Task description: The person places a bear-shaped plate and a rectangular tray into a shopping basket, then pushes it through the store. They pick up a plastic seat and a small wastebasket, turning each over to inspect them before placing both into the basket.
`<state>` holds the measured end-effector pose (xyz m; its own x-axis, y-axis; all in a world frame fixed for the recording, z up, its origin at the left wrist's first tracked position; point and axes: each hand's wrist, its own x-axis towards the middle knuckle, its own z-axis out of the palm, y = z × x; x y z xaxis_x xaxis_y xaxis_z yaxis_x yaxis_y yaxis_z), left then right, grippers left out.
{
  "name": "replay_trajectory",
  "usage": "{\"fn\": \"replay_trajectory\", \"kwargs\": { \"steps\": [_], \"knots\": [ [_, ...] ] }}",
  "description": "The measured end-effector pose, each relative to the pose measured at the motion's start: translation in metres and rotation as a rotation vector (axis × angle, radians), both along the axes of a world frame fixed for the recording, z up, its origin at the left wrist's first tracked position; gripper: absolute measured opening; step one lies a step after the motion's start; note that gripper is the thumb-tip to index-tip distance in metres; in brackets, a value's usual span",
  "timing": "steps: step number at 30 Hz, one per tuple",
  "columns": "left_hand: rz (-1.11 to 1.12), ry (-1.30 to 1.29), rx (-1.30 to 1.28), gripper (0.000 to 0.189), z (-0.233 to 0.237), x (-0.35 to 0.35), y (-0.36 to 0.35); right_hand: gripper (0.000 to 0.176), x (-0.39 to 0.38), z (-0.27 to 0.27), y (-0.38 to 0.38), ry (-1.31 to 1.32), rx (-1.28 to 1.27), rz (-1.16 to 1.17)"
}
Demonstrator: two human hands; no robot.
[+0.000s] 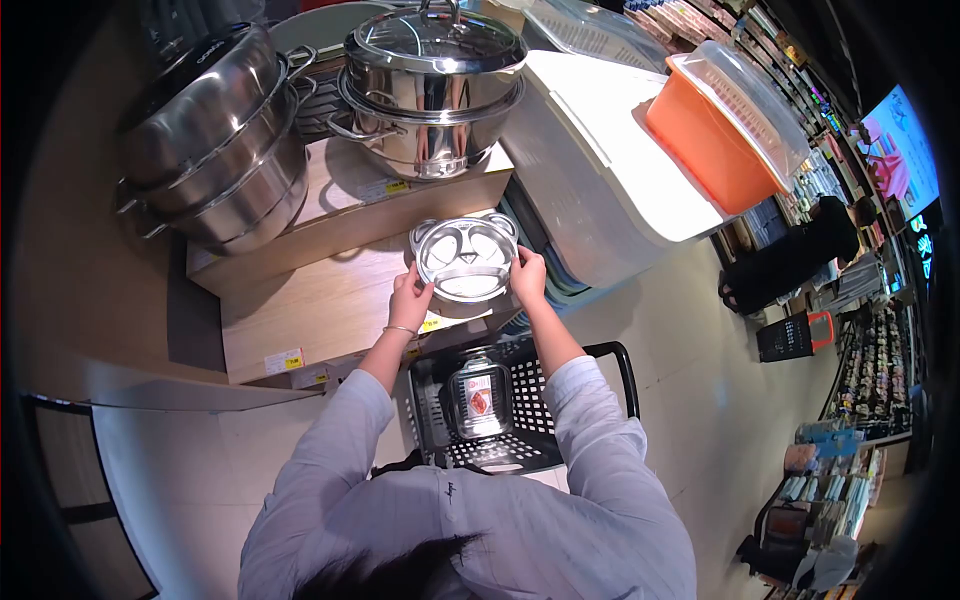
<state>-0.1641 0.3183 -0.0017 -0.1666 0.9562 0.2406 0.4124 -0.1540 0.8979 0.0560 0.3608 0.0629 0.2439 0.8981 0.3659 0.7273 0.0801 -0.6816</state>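
Note:
A shiny steel divided plate (467, 258) shaped like a panda's face, with two round ears, is held above the lower wooden shelf (320, 290). My left hand (409, 300) grips its lower left rim, fingers closed on the edge. On the opposite side, my right hand (528, 276) pinches the right rim. Below my forearms stands a black shopping basket (530, 400) with perforated walls. Inside it lies a clear-looking container (482, 400) with a red and white label.
Stacked steel steamer pots (430, 100) and another pot stack (225, 150) stand on the upper shelf. At right are a large white-lidded bin (600, 170) and an orange box (710, 140). Farther off, a person in black (795, 255) bends near a basket (785, 340).

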Motion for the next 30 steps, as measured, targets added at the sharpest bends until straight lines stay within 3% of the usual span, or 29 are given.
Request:
{"fn": "replay_trajectory", "kwargs": {
  "steps": [8,13,17,19,23,24,26,27,30],
  "knots": [
    [-0.021,0.081,-0.069,0.060,0.004,0.000,-0.002,0.029,-0.005,-0.008,-0.005,-0.039,-0.081,-0.023],
    [-0.043,0.307,-0.118,0.066,0.017,0.001,-0.009,0.037,-0.013,-0.008,-0.013,-0.281,-0.092,-0.060],
    [-0.068,0.374,-0.257,0.068,0.030,0.003,-0.013,0.048,-0.012,-0.001,-0.016,-0.329,-0.379,-0.024],
    [-0.064,0.431,-0.270,0.069,0.027,0.003,-0.010,0.053,-0.006,-0.004,-0.019,-0.336,-0.391,0.043],
    [-0.129,0.167,-0.210,0.054,0.017,-0.006,-0.007,0.053,0.004,-0.013,-0.051,-0.133,-0.319,0.110],
    [-0.136,0.174,-0.216,0.054,0.021,-0.007,-0.015,0.047,0.007,-0.017,-0.067,-0.075,-0.220,0.096],
    [-0.096,-0.163,-0.110,0.034,0.025,-0.004,-0.039,0.034,0.018,-0.044,-0.100,0.005,-0.123,0.064],
    [-0.102,-0.162,-0.128,0.034,0.015,-0.003,-0.051,0.029,0.028,-0.067,-0.118,0.025,-0.086,0.057],
    [-0.171,-0.191,-0.067,0.013,-0.027,0.007,-0.086,0.021,0.066,-0.149,-0.176,-0.073,-0.382,0.100]
  ]
}}
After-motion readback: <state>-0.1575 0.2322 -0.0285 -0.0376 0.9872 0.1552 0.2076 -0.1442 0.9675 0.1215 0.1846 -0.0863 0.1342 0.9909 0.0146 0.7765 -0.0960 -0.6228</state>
